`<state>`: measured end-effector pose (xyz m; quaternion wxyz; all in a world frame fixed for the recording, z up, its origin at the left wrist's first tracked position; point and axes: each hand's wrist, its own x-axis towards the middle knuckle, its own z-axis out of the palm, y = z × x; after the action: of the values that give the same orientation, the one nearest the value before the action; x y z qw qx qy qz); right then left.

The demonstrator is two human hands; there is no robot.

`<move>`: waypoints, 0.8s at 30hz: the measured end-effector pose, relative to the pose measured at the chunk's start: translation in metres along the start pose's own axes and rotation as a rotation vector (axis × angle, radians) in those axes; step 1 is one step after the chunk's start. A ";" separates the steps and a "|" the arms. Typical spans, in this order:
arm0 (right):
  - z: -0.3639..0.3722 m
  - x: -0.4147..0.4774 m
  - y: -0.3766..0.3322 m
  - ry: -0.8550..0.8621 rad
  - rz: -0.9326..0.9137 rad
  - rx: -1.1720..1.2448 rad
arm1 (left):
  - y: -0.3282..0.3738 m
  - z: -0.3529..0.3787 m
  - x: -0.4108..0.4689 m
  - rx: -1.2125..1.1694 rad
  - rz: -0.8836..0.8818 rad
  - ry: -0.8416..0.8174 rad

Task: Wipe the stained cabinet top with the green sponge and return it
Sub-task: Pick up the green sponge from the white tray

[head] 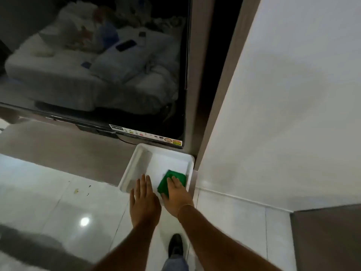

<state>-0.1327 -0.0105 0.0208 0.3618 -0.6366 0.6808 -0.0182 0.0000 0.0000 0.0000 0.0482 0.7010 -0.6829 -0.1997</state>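
Note:
The green sponge (163,186) lies in the near right corner of a white tray (168,162). The tray sits at the right end of the brown cabinet top (68,151), below the television. My right hand (177,199) reaches into the tray, its fingers lying over the sponge and the thumb at the sponge's near edge, gripping it. My left hand (143,202) hovers flat over the tray's near rim, fingers apart, holding nothing. A yellowish spot and dark specks (76,190) mark the glossy white surface left of the tray.
A large dark television (97,65) stands on the cabinet and reflects a bed. A white wall (283,114) closes in right beside the tray. My shoe (175,245) stands on the white floor tiles below my arms.

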 end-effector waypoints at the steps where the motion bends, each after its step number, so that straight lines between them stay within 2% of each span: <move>1: 0.003 0.008 -0.001 -0.003 0.012 0.015 | -0.003 0.002 0.001 0.035 0.000 -0.016; 4: -0.001 0.039 0.003 0.033 0.069 -0.002 | -0.015 0.014 0.005 0.011 0.022 -0.003; 7: -0.011 0.063 0.012 -0.018 0.101 -0.076 | -0.024 0.024 0.001 0.084 0.041 -0.006; 11: -0.010 0.074 0.012 -0.044 0.080 -0.212 | -0.036 0.030 -0.002 0.122 0.088 -0.045; 16: -0.013 0.083 0.002 -0.047 0.146 -0.347 | -0.032 0.024 0.007 0.096 0.094 -0.021; 21: -0.036 0.071 0.001 -0.110 0.119 -0.015 | -0.006 0.008 0.014 0.007 0.070 -0.035; 24: -0.052 0.044 0.011 0.043 0.064 0.056 | 0.023 0.001 0.013 -0.052 0.103 0.009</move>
<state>-0.1658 -0.0695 0.0335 0.3650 -0.6038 0.7076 -0.0393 -0.0220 -0.0140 0.0038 0.0796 0.6645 -0.7123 -0.2113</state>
